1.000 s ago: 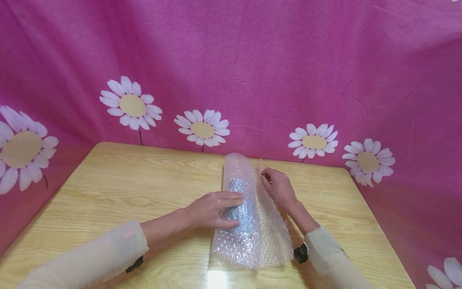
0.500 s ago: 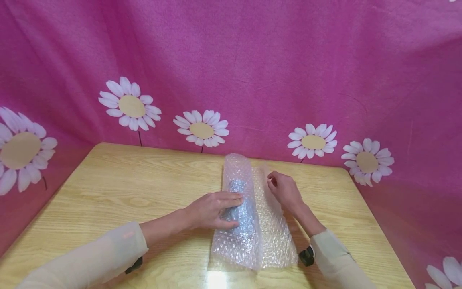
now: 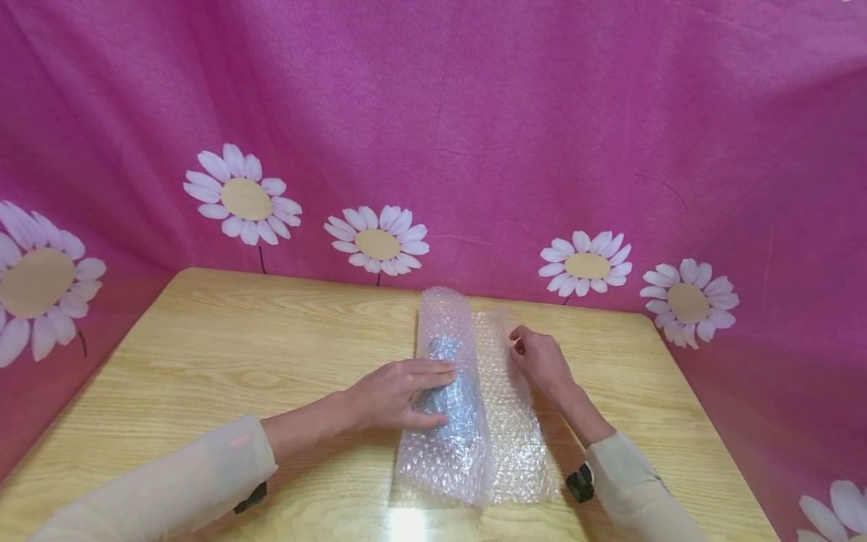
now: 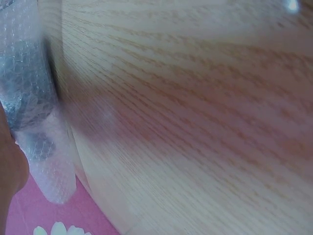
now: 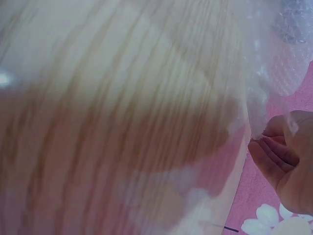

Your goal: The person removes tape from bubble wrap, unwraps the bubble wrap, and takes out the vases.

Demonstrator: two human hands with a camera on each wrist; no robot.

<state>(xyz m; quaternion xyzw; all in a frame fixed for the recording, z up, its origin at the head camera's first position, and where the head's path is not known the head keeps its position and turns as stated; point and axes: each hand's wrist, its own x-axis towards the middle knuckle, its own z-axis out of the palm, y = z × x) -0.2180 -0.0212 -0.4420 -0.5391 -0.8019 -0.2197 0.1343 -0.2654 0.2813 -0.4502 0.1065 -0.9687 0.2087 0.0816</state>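
Observation:
A bluish cylinder-like object (image 3: 445, 348) lies inside a sheet of clear bubble wrap (image 3: 443, 312) folded over it; the wrap blurs what kind it is. My left hand (image 3: 400, 395) rests on top of this bundle, fingers stretched across it and thumb spread toward me. In the left wrist view the wrapped bundle (image 4: 24, 78) stands at the left edge beside part of the hand. To the right of the bundle, my right hand (image 3: 542, 365) pinches the loose edge of the bubble wrap. In the right wrist view the right hand's fingertips (image 5: 259, 144) meet at that edge.
The wooden table (image 3: 271, 339) carries the bundle near its middle right. Behind and at both sides hangs a magenta cloth (image 3: 433, 135) printed with white daisies. A dark wrist device (image 3: 580, 482) sits by the right sleeve.
My right hand has moved to the right and slightly toward me, drawing the loose flap of bubble wrap out flatter. The left hand has stayed on the bundle.

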